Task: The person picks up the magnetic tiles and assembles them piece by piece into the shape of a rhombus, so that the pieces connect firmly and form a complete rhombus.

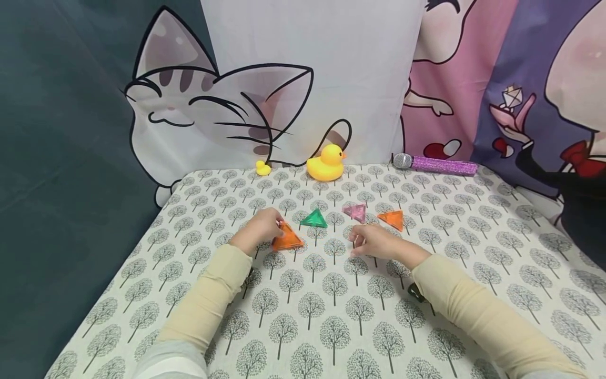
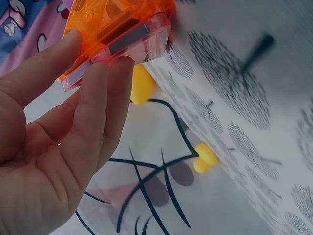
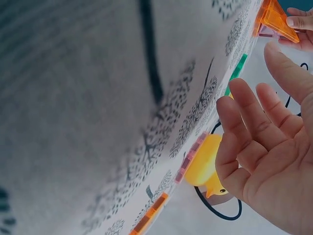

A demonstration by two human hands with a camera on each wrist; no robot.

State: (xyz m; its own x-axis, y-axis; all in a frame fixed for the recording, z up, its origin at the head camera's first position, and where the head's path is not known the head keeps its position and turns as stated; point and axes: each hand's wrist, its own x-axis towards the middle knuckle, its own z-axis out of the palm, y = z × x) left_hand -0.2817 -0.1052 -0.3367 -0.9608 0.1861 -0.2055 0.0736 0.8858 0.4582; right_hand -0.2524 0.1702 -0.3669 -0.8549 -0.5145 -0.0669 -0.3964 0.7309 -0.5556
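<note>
My left hand (image 1: 264, 227) pinches a translucent orange triangular magnetic tile (image 1: 286, 240) at the table's middle left. In the left wrist view, a pink clear tile (image 2: 154, 41) sits against the orange one, with fingertips touching it and the thumb on the orange side. My right hand (image 1: 376, 242) hovers low over the cloth, fingers loosely bent, with nothing in it. Just beyond it lie a pink triangular tile (image 1: 356, 212) and another orange triangular tile (image 1: 393, 219). Between the two hands, slightly farther back, lies a green triangular tile (image 1: 315, 219).
Along the back edge stand a large yellow rubber duck (image 1: 325, 164) and a small one (image 1: 262, 168). A purple glittery microphone (image 1: 435, 164) lies at the back right. The tree-print tablecloth (image 1: 303, 337) covers the table, and a printed curtain (image 1: 312, 31) hangs behind.
</note>
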